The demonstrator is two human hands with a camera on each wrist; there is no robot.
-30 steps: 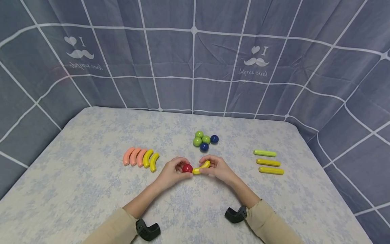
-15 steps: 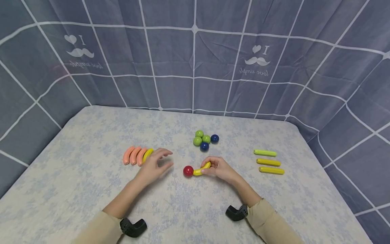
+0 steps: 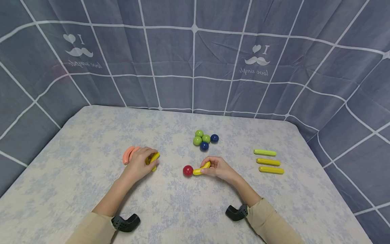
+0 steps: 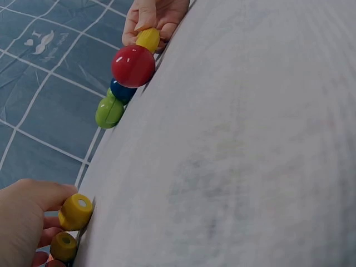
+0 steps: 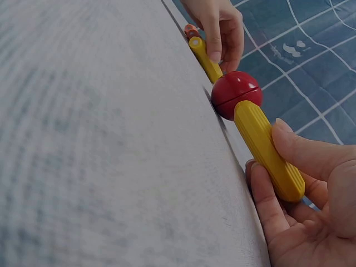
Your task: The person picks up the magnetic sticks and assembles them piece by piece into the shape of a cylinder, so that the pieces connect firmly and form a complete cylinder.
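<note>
My left hand (image 3: 141, 163) is at the left group, its thumb and fingers pinching the outer yellow curved rod (image 3: 154, 157). In the left wrist view a second yellow rod (image 4: 64, 247) lies beside that one, under the fingers. My right hand (image 3: 221, 169) pinches another yellow curved rod (image 5: 270, 153) between thumb and fingers near the middle of the table. Its left end meets a glossy red ball (image 3: 188, 170), which has a thin seam around it in the right wrist view. Salmon-pink curved rods (image 3: 128, 156) lie left of the left hand, which partly hides them.
Beyond the red ball, several green balls (image 3: 197, 141) and two dark blue balls (image 3: 204, 146) cluster together. Straight rods lie at the right, one lime green (image 3: 265, 153) and two yellow (image 3: 271, 170). A grey-blue checked curtain (image 3: 170, 61) stands behind the patterned tablecloth (image 3: 195, 210).
My left hand has let go of the red ball and moved left to the yellow curved rods, taking hold of the outer one. The right hand keeps its rod in about the same place.
</note>
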